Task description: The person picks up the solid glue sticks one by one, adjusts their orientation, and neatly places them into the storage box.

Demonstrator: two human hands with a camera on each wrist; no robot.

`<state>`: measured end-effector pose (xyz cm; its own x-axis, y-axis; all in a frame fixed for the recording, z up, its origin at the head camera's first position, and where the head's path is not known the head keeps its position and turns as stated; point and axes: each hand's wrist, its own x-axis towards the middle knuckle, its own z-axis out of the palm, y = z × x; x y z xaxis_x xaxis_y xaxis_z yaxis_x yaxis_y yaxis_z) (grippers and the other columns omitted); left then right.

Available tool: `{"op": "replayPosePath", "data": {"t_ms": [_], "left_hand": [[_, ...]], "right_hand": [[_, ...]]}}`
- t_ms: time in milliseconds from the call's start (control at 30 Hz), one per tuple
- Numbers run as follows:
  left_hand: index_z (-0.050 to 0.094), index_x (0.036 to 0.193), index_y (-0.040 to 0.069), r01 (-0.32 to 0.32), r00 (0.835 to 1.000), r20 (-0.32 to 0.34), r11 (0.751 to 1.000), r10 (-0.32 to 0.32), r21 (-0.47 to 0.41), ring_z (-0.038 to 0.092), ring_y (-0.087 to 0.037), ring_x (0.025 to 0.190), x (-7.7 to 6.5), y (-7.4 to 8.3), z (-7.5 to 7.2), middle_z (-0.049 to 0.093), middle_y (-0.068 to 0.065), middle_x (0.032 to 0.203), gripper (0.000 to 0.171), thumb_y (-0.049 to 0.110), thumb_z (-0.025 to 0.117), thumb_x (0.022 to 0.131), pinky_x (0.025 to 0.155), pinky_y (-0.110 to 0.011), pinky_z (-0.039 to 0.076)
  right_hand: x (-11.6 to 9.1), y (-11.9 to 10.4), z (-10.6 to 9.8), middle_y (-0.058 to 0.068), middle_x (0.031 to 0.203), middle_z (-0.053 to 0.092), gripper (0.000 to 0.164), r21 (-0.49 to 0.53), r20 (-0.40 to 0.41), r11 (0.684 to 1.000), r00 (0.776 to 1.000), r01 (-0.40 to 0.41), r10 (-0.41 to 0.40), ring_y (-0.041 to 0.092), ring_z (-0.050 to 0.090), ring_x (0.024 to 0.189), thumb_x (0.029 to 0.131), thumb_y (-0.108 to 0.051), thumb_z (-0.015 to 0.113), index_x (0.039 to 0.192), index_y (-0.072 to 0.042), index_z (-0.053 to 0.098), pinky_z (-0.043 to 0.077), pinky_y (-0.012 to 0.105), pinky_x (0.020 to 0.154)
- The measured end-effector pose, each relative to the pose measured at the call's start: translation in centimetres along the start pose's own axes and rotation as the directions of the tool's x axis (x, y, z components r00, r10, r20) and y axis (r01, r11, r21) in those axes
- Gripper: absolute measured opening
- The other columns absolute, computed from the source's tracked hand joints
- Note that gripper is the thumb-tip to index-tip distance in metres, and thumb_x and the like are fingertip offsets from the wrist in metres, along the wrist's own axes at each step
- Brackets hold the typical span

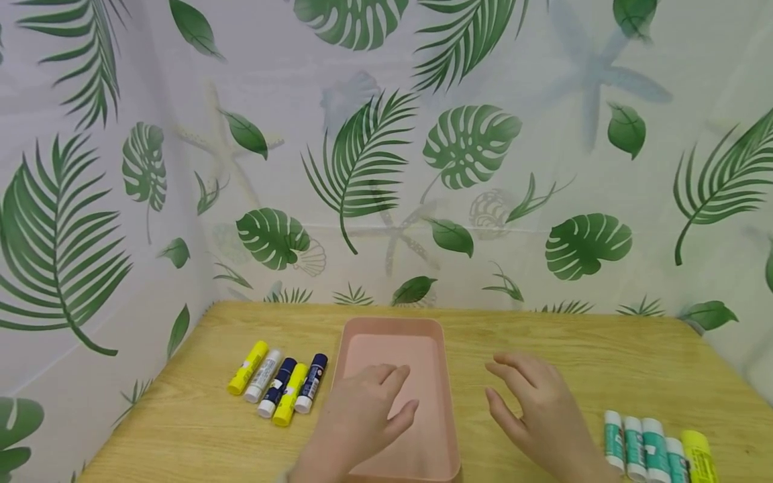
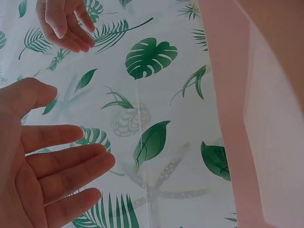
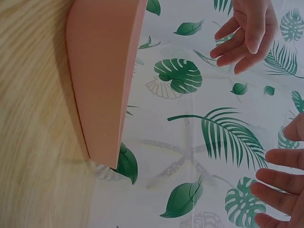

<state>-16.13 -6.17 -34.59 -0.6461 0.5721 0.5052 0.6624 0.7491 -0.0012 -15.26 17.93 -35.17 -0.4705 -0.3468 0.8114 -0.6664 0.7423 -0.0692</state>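
Observation:
My left hand (image 1: 368, 416) hovers over the pink tray (image 1: 449, 409), its fingers relaxed and nothing in them. To the right of the tray, my right hand (image 1: 537, 409) is held above the table, also holding nothing, with thumb and fingers apart. In the left wrist view the left hand (image 2: 57, 166) shows spread, loosely bent fingers. The right wrist view shows the right hand (image 3: 282, 180) at the right edge, fingers apart, and the tray's outer side (image 3: 102, 80). Inside the tray only its bare pink floor shows, partly hidden by my left hand.
Left of the tray lie several glue sticks (image 1: 278, 387) in yellow, white and navy. Several green-and-white glue sticks (image 1: 654, 446) and a yellow one (image 1: 698, 456) lie at the right front. A leaf-print cloth (image 1: 386, 282) stands behind the wooden table (image 1: 513, 332).

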Motion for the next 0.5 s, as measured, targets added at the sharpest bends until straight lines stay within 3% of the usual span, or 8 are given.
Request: {"op": "replayPosePath", "data": {"t_ms": [300, 500], "left_hand": [[0.061, 0.103, 0.008, -0.01, 0.998, 0.069, 0.999, 0.008, 0.033, 0.059, -0.011, 0.079, -0.2, 0.6, 0.7, 0.063, 0.0, 0.089, 0.034, 0.036, 0.052, 0.085, 0.065, -0.024, 0.048], [0.062, 0.102, 0.011, 0.029, 0.985, 0.173, 0.999, -0.026, -0.018, 0.059, -0.009, 0.076, 0.1, 2.0, 1.5, 0.062, 0.002, 0.089, 0.032, 0.037, 0.051, 0.087, 0.062, -0.022, 0.048]], "right_hand": [[-1.0, 0.8, 0.2, 0.006, 0.085, 0.061, 0.046, -0.016, 0.001, 1.0, 1.0, 0.025, -0.025, 0.023, 0.058, 0.077, 0.092, -0.04, 0.034, 0.086, -0.005, 0.064, 0.045, 0.043, 0.065], [-1.3, 1.1, 0.3, 0.003, 0.084, 0.061, 0.044, -0.015, 0.014, 0.999, 0.999, 0.039, -0.039, 0.021, 0.058, 0.074, 0.091, -0.039, 0.035, 0.086, -0.007, 0.064, 0.047, 0.041, 0.062]]}}
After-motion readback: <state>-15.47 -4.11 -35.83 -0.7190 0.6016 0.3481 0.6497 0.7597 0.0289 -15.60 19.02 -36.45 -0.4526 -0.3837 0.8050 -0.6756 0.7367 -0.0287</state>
